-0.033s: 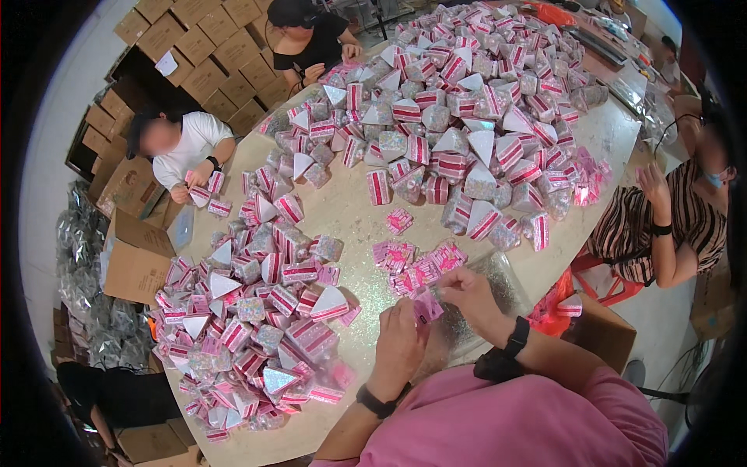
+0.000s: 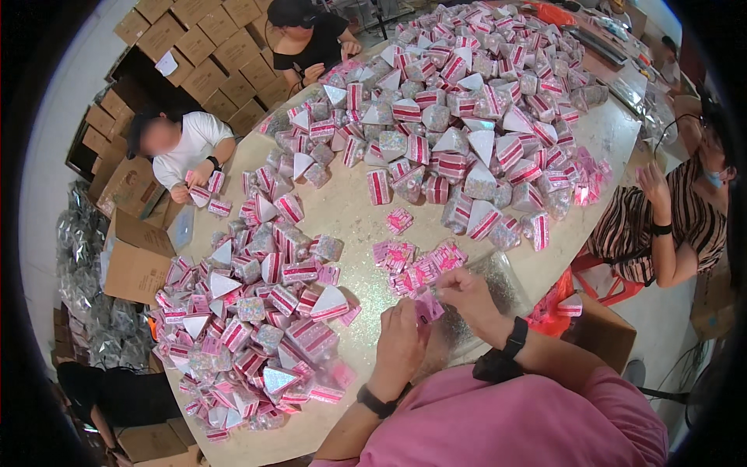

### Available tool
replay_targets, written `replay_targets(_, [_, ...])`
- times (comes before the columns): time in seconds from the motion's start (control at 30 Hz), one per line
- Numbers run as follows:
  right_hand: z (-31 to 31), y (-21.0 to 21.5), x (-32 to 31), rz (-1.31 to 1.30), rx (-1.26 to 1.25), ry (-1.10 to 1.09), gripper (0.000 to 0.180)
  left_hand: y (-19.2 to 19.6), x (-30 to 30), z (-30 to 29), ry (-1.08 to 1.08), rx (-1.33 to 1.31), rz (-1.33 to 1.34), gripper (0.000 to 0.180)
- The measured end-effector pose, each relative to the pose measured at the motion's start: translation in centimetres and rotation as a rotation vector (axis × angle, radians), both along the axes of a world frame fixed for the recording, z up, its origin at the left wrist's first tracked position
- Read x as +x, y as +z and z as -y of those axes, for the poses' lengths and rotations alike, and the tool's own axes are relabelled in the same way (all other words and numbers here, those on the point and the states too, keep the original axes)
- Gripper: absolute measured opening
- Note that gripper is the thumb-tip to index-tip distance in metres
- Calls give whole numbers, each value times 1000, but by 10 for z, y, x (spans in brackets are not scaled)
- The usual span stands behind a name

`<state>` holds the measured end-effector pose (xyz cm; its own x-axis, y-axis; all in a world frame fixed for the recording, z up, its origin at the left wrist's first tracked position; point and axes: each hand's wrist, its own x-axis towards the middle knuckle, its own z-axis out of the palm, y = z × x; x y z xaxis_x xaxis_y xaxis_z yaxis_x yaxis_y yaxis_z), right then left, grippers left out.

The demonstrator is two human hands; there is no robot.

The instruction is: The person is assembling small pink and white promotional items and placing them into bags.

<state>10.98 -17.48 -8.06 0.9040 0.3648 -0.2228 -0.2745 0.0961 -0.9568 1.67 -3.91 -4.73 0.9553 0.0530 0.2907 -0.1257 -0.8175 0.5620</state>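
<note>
My left hand (image 2: 398, 342) is closed on a small pink printed card (image 2: 427, 307), gripped between thumb and fingers at the table's near edge. Just right of it, my right hand (image 2: 473, 302) is pinched with its fingertips close to the card. Whatever those fingertips hold is too small to tell. Beneath and beside my right hand lies a stack of clear plastic bags (image 2: 506, 280). Several more pink cards (image 2: 424, 266) are spread right beyond my hands, and a small separate stack of cards (image 2: 399, 221) lies farther off.
Wedge-shaped, glittery pink-and-white packs heap up at left (image 2: 264, 311) and across the far table (image 2: 467, 117). Co-workers sit at the far left, the far side and the right. An open carton (image 2: 136, 257) stands by the left edge; a red plastic bag (image 2: 551, 307) is at right.
</note>
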Motion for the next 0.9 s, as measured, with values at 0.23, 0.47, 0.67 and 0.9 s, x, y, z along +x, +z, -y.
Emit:
replay_targets(0.23, [-4,-4,0,-371,327,113,13,-3,-4,1,-2,-91,-40,54])
replay_targets(0.47, [-1,15,0,-502,484,244,11,9,-8,-7,73,-116,67,39])
replay_targets(0.67, [-11,17,-8,-451,464,321,10,20,5,-12,10,-193,145,14])
replay_targets(0.9, [-13,35,-5,-410,377,360,10,24,0,-13,172,-434,104,6])
